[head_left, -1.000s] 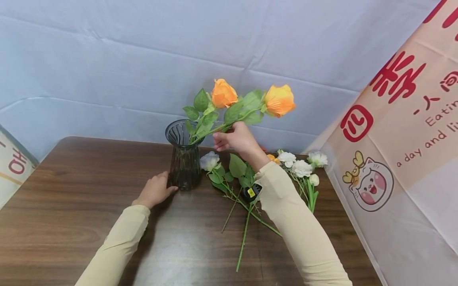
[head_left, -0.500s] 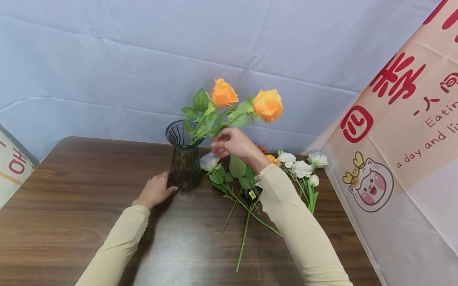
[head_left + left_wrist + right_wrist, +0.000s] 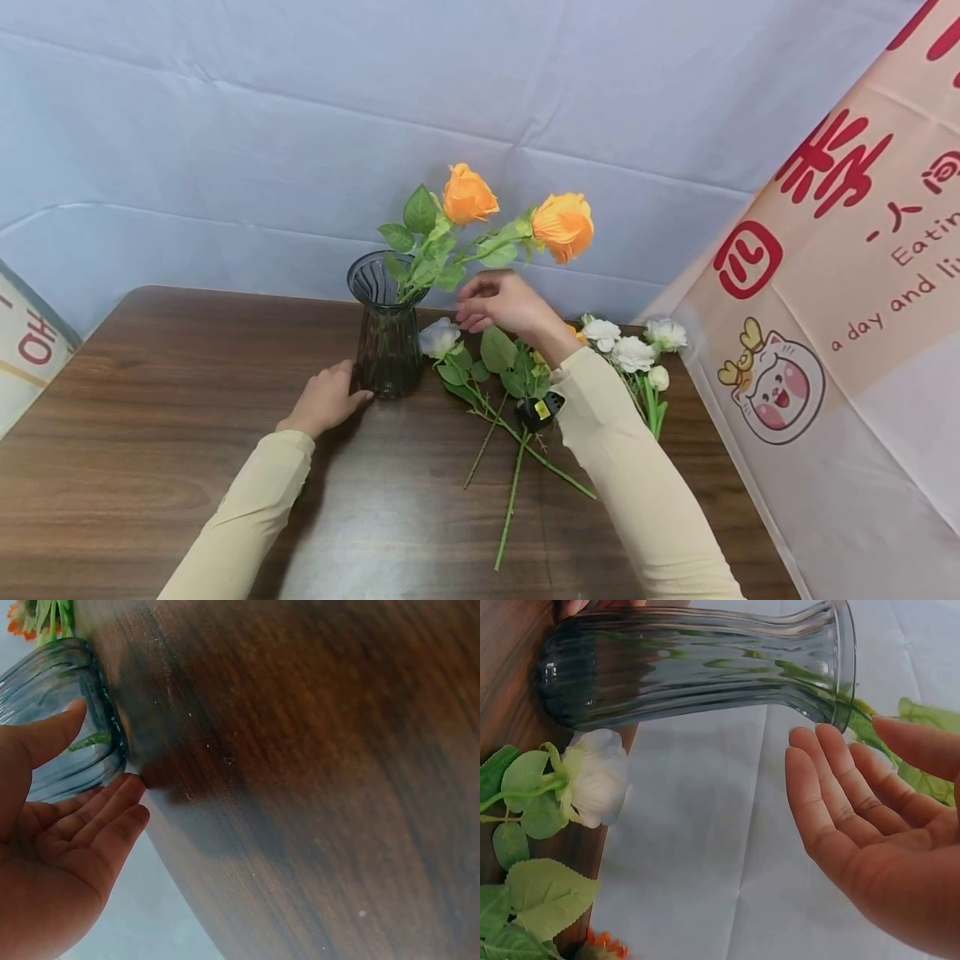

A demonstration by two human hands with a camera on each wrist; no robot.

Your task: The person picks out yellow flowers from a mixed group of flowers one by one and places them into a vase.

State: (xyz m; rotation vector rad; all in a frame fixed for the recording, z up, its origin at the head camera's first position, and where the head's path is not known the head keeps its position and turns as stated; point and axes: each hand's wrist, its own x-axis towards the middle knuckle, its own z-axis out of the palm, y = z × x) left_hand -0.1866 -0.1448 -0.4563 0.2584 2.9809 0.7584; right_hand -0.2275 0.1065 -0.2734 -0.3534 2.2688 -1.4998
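Starting from the rounded far-left corner of my brown, wood-grained bench point(image 3: 187, 375), I come along to my left hand point(image 3: 325, 400), thumb and fingers either side of the foot of the glass vase point(image 3: 387, 342), holding it low down. The vase stands upright near the far edge, smoky grey and see-through, its ribbed body narrowing to a neck and flaring to a wide round rim. Low inside, through the glass, I can make out a piece of green stem point(image 3: 90, 741). Out of the mouth, toward the right, rises the left orange rose point(image 3: 470, 194), fairly tall, with broad green leaves below its bloom; the right orange rose point(image 3: 562, 227) leans farther over, its ruffled head tipped sideways. Beneath it my right hand point(image 3: 510, 304) hangs with loosely bent fingers parted from the thumb, holding nothing. Below those fingers a pale bluish-white flower point(image 3: 439, 338) lies just beside the vase, and leafy green stems point(image 3: 510, 500) stretch toward the near edge. By the far-right corner lie white flowers point(image 3: 632, 354), frilly and full.
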